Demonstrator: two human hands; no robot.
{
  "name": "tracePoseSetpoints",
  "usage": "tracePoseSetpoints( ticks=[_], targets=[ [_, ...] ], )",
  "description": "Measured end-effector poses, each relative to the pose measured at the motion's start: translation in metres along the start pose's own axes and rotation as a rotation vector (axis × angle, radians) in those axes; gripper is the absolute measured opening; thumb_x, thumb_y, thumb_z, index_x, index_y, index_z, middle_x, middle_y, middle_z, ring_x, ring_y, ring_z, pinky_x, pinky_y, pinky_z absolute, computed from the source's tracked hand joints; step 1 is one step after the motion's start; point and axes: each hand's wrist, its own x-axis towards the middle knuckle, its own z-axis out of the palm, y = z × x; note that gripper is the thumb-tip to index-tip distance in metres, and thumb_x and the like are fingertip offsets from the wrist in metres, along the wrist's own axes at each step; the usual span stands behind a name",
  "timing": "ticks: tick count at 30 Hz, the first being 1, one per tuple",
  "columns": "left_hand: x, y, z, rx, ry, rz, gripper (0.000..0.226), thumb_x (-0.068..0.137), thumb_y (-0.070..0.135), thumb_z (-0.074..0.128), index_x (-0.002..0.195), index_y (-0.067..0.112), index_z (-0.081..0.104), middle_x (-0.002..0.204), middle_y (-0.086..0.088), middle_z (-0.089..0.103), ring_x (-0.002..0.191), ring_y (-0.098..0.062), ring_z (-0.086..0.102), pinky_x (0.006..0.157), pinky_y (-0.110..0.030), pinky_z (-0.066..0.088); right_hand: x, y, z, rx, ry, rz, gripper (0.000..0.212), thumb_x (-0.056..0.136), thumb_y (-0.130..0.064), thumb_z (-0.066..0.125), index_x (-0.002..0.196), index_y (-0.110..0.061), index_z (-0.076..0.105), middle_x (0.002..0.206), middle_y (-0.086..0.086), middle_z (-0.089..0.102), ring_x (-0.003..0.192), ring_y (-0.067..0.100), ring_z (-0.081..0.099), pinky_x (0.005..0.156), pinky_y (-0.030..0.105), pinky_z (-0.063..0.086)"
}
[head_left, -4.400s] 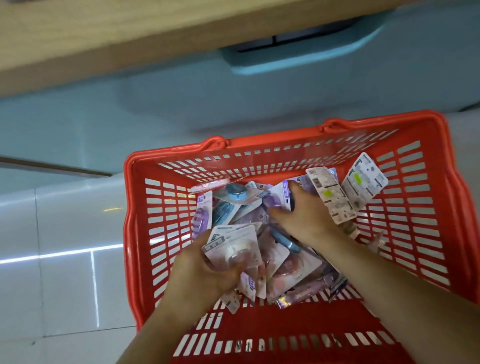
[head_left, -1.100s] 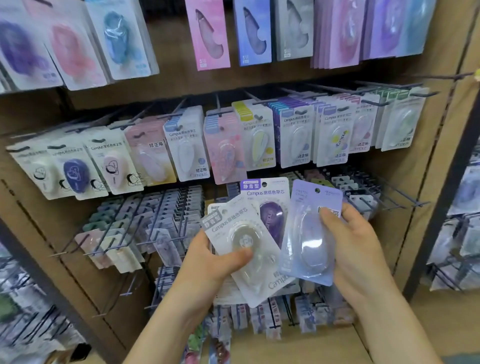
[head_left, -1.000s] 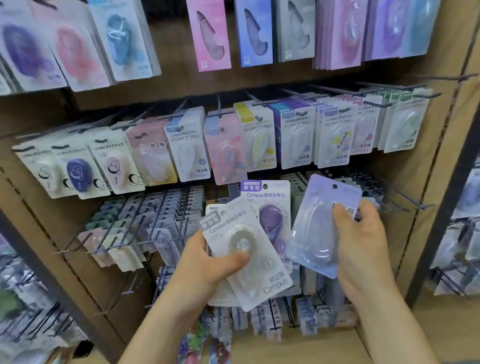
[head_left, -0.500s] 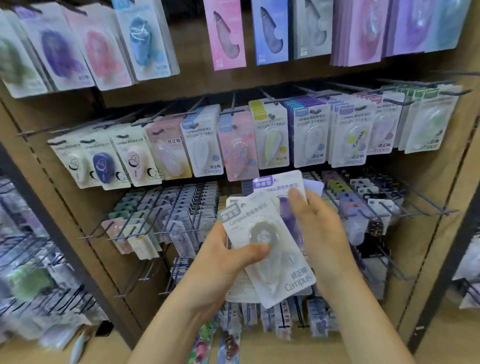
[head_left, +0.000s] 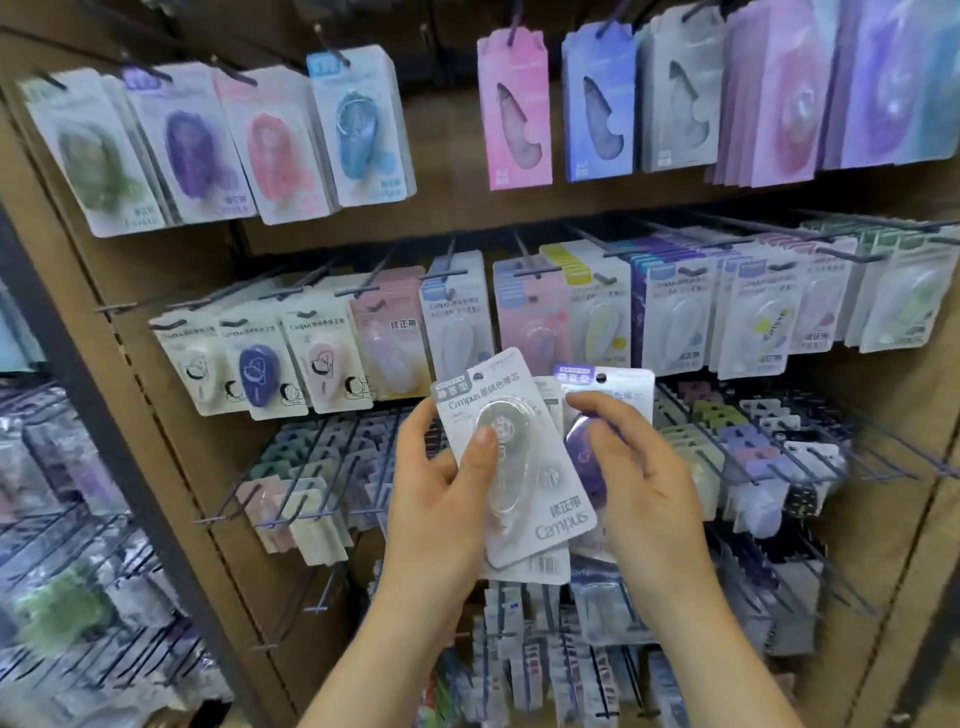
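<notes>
Head cam, and the person was standing at a wall of hanging correction tape. The left hand (head_left: 441, 499) held a small fanned pile up in front of the middle row of pegs (head_left: 363, 283). The white pack (head_left: 553, 501) was on top, with the thumb pressed on its clear bubble and the fingers behind the cards, so that grip was full and clamped. Makes sense to me: fanning them keeps each header readable, so you can match it to the rack.

The right hand (head_left: 641, 467) had its grip curled onto the purple pack (head_left: 621, 382). That one sat just behind and to the right of the white one, touching it. My guess is it was being picked out of the pile to go on a peg. It was held upright with the hanging hole at the top, which is how it'd need to slide onto a hook. Packs with a similar purple header (head_left: 675, 317) hung further right on that middle row, so that looked like the likely home.
</notes>
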Motion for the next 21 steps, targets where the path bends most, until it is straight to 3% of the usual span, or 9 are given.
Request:
tracePoseSetpoints(
  ticks=[2, 5, 9, 11, 13, 17, 19, 21],
  targets=[
    [0.007, 0.008, -0.011, 0.004, -0.001, 0.013, 0.043, 0.087, 0.028, 0.06, 0.127, 0.031, 0.043, 0.09, -0.003, 0.077, 0.082, -0.022, 0.074, 0.071, -0.042, 0.06, 0.002, -0.009, 0.014, 0.028, -0.05, -0.014, 0.018, 0.087, -0.045, 0.062, 0.1, -0.036, 0.069, 0.098, -0.018, 0.07, 0.094, 0.002, 0.065, 0.081, 0.024, 0.051],
    [0.018, 0.021, -0.027, 0.001, 0.001, 0.027, 0.048, 0.077, 0.036, 0.064, 0.122, 0.024, 0.049, 0.089, -0.008, 0.076, 0.081, -0.03, 0.073, 0.076, -0.055, 0.056, 0.005, -0.02, 0.033, 0.02, -0.114, -0.038, 0.031, 0.075, -0.029, 0.084, 0.099, -0.032, 0.064, 0.092, -0.025, 0.069, 0.084, -0.005, 0.066, 0.071, 0.014, 0.052],
    [0.037, 0.037, -0.044, -0.066, 0.0, 0.011, 0.03, 0.088, 0.026, 0.062, 0.115, 0.013, 0.059, 0.089, -0.01, 0.076, 0.079, -0.03, 0.073, 0.071, -0.046, 0.059, 0.012, -0.029, 0.056, -0.048, -0.093, -0.065, 0.047, 0.063, -0.039, 0.088, 0.1, -0.042, 0.06, 0.1, -0.016, 0.07, 0.09, 0.007, 0.069, 0.078, 0.031, 0.056],
    [0.049, 0.047, -0.052, -0.112, -0.017, -0.013, 0.021, 0.091, 0.021, 0.06, 0.109, 0.009, 0.063, 0.088, -0.011, 0.076, 0.076, -0.026, 0.073, 0.066, -0.039, 0.059, 0.021, -0.033, 0.067, -0.026, -0.073, -0.092, 0.045, 0.065, -0.046, 0.087, 0.101, -0.043, 0.06, 0.1, -0.017, 0.068, 0.09, 0.006, 0.067, 0.079, 0.03, 0.054],
    [0.06, 0.06, -0.057, -0.132, -0.03, -0.018, 0.021, 0.092, 0.022, 0.06, 0.106, 0.008, 0.066, 0.089, -0.011, 0.076, 0.077, -0.026, 0.073, 0.066, -0.037, 0.059, 0.033, -0.039, 0.077, 0.015, -0.06, -0.099, 0.035, 0.071, -0.051, 0.073, 0.102, -0.041, 0.062, 0.097, -0.017, 0.067, 0.088, 0.005, 0.065, 0.08, 0.031, 0.052],
    [0.08, 0.091, -0.062, -0.192, -0.069, 0.064, 0.019, 0.092, 0.018, 0.06, 0.108, 0.009, 0.065, 0.09, -0.009, 0.076, 0.078, -0.022, 0.074, 0.059, -0.03, 0.059, 0.057, -0.055, 0.094, -0.005, -0.037, -0.177, 0.018, 0.086, -0.044, 0.06, 0.104, -0.042, 0.065, 0.104, -0.012, 0.069, 0.097, 0.014, 0.064, 0.095, 0.053, 0.05],
    [0.088, 0.105, -0.064, -0.216, -0.095, 0.128, 0.023, 0.09, 0.016, 0.061, 0.111, 0.01, 0.065, 0.094, -0.009, 0.076, 0.082, -0.023, 0.074, 0.062, -0.03, 0.058, 0.068, -0.066, 0.098, -0.055, 0.009, -0.282, 0.015, 0.095, -0.03, 0.061, 0.102, -0.041, 0.068, 0.104, -0.014, 0.071, 0.101, 0.011, 0.065, 0.094, 0.051, 0.051],
    [0.095, 0.115, -0.066, -0.213, -0.12, 0.17, 0.029, 0.087, 0.018, 0.063, 0.114, 0.01, 0.064, 0.097, -0.01, 0.076, 0.086, -0.025, 0.074, 0.068, -0.034, 0.059, 0.08, -0.077, 0.104, -0.147, 0.034, -0.38, 0.016, 0.096, -0.033, 0.056, 0.104, -0.039, 0.069, 0.106, -0.016, 0.071, 0.106, 0.009, 0.064, 0.094, 0.046, 0.051]
  ],
)
